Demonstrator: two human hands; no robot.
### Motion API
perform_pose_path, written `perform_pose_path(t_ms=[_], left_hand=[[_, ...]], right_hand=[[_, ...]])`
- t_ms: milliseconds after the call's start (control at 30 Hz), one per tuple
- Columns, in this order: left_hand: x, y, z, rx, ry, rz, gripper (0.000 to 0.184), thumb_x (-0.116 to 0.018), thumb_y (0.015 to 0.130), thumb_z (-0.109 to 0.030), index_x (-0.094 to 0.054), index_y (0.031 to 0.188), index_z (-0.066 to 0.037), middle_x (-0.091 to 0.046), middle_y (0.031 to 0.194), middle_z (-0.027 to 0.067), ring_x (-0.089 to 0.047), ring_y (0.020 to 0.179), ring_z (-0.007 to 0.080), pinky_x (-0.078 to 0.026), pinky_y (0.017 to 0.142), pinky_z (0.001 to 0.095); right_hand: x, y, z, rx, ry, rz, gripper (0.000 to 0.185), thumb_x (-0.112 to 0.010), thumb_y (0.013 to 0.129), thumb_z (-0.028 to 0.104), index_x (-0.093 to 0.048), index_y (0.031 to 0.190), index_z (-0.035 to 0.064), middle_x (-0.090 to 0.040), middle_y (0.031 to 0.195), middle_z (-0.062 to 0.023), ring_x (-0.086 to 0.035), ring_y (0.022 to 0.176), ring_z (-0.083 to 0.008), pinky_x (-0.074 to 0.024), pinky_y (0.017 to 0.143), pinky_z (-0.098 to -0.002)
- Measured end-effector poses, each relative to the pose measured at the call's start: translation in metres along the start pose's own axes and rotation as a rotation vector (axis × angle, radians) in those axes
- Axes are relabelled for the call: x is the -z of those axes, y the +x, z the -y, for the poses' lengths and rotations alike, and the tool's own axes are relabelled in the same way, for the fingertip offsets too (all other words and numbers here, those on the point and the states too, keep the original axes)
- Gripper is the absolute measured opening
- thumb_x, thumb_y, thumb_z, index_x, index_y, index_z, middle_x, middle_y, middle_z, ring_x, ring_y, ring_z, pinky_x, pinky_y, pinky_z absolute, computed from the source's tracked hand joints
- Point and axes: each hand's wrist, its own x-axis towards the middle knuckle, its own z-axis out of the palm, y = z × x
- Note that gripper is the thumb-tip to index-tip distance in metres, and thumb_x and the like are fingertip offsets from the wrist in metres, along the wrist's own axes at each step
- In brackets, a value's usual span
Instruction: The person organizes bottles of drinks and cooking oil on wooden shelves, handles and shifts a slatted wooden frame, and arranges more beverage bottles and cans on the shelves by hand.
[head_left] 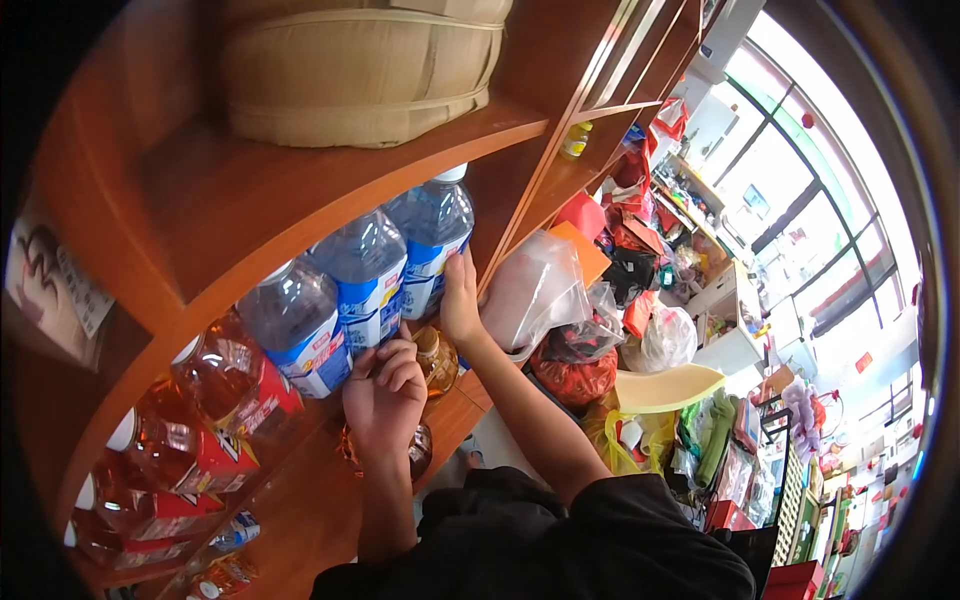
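My right hand (460,303) is wrapped against the side of a large clear plastic bottle (432,222) with a blue-and-white label and white cap. My left hand (385,392) is beside the lower end of the middle bottle (362,265) of the same kind, its fingers curled in and nothing visible in them. One finger reaches up between these two bottles. A third such bottle (297,325) stands to their left. Close to both hands, an amber bottle (436,360) is partly hidden behind my right wrist. Another amber bottle (420,450) shows behind my left wrist.
Several amber bottles with red labels (235,375) fill the shelf's left part. Above, a tan woven-looking container (365,75) rests on a curved wooden shelf (330,205). Plastic bags (540,285), a yellow stool seat (668,387) and piled goods crowd the right side.
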Motion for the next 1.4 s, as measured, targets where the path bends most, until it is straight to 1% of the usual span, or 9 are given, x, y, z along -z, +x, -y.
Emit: perform_pose_path(t_ms=[167, 467, 567, 867, 967, 1067, 1233, 1300, 1400], left_hand=[[0.005, 0.001, -0.001, -0.014, 0.017, 0.017, 0.044, -0.049, 0.094, -0.010, -0.042, 0.133, 0.008, -0.045, 0.086, 0.0030, -0.041, 0.062, 0.0116, -0.035, 0.059, 0.0260], [0.008, 0.001, -0.003, 0.006, -0.004, 0.060, 0.044, -0.050, 0.093, -0.010, -0.041, 0.130, 0.011, -0.044, 0.086, 0.0039, -0.042, 0.064, 0.0121, -0.036, 0.059, 0.0263], [0.011, 0.004, 0.003, -0.051, 0.012, 0.088, 0.044, -0.051, 0.091, -0.009, -0.041, 0.129, 0.012, -0.045, 0.086, 0.0045, -0.043, 0.065, 0.0128, -0.036, 0.059, 0.0265], [0.012, 0.005, 0.014, -0.136, 0.059, 0.114, 0.046, -0.050, 0.095, -0.018, -0.042, 0.128, 0.013, -0.048, 0.088, 0.0048, -0.044, 0.065, 0.0124, -0.037, 0.059, 0.0271], [0.014, 0.004, 0.021, -0.209, 0.063, 0.143, 0.048, -0.049, 0.094, -0.017, -0.036, 0.130, 0.012, -0.044, 0.089, 0.0047, -0.042, 0.065, 0.0132, -0.036, 0.059, 0.0269], [0.015, 0.005, 0.023, -0.204, 0.024, 0.166, 0.049, -0.049, 0.095, -0.024, -0.039, 0.128, 0.011, -0.046, 0.089, 0.0043, -0.043, 0.064, 0.0122, -0.037, 0.059, 0.0274], [0.018, 0.008, 0.032, -0.255, 0.026, 0.215, 0.050, -0.050, 0.095, -0.025, -0.037, 0.128, 0.011, -0.045, 0.088, 0.0041, -0.043, 0.064, 0.0122, -0.036, 0.058, 0.0278], [0.021, 0.009, 0.032, -0.276, 0.048, 0.225, 0.051, -0.049, 0.095, -0.025, -0.036, 0.129, 0.011, -0.044, 0.087, 0.0041, -0.042, 0.064, 0.0124, -0.037, 0.058, 0.0279], [0.027, 0.017, 0.039, -0.328, 0.161, 0.242, 0.041, -0.048, 0.096, -0.024, -0.043, 0.121, 0.008, -0.045, 0.087, 0.0043, -0.042, 0.064, 0.0134, -0.037, 0.059, 0.0284]], right_hand=[[0.001, 0.001, -0.005, 0.017, 0.032, 0.020, 0.046, -0.041, 0.106, 0.033, -0.043, 0.137, -0.0005, -0.056, 0.123, -0.0084, -0.049, 0.110, -0.0152, -0.0387, 0.099, -0.0297], [0.005, 0.001, 0.001, 0.017, -0.009, 0.078, 0.050, -0.039, 0.107, 0.036, -0.039, 0.141, 0.0000, -0.054, 0.128, -0.0097, -0.048, 0.117, -0.0170, -0.0362, 0.104, -0.0313], [0.009, 0.002, 0.003, -0.009, -0.056, 0.118, 0.053, -0.039, 0.107, 0.039, -0.037, 0.143, 0.0001, -0.052, 0.131, -0.0100, -0.047, 0.119, -0.0180, -0.0354, 0.106, -0.0325], [0.010, 0.002, 0.006, -0.028, -0.045, 0.136, 0.052, -0.040, 0.107, 0.039, -0.036, 0.142, 0.0010, -0.053, 0.129, -0.0103, -0.047, 0.119, -0.0188, -0.0350, 0.107, -0.0332], [0.010, 0.001, 0.008, -0.011, -0.063, 0.139, 0.046, -0.042, 0.106, 0.033, -0.038, 0.139, 0.0006, -0.053, 0.127, -0.0107, -0.047, 0.117, -0.0182, -0.0359, 0.105, -0.0329], [0.007, -0.002, 0.006, -0.006, 0.021, 0.102, 0.043, -0.044, 0.105, 0.029, -0.040, 0.137, -0.0002, -0.054, 0.124, -0.0111, -0.048, 0.115, -0.0179, -0.0373, 0.103, -0.0329], [0.013, -0.006, -0.004, 0.068, -0.081, 0.080, 0.053, -0.053, 0.100, 0.030, -0.039, 0.140, -0.0027, -0.061, 0.116, -0.0146, -0.056, 0.105, -0.0195, -0.0444, 0.096, -0.0349], [0.015, -0.006, -0.007, 0.061, -0.063, 0.109, 0.056, -0.054, 0.100, 0.031, -0.038, 0.141, -0.0029, -0.061, 0.116, -0.0149, -0.057, 0.105, -0.0197, -0.0447, 0.096, -0.0347], [0.021, -0.003, -0.003, 0.002, -0.013, 0.175, 0.065, -0.060, 0.097, 0.033, -0.036, 0.144, -0.0030, -0.062, 0.119, -0.0162, -0.058, 0.109, -0.0203, -0.0447, 0.098, -0.0344]])
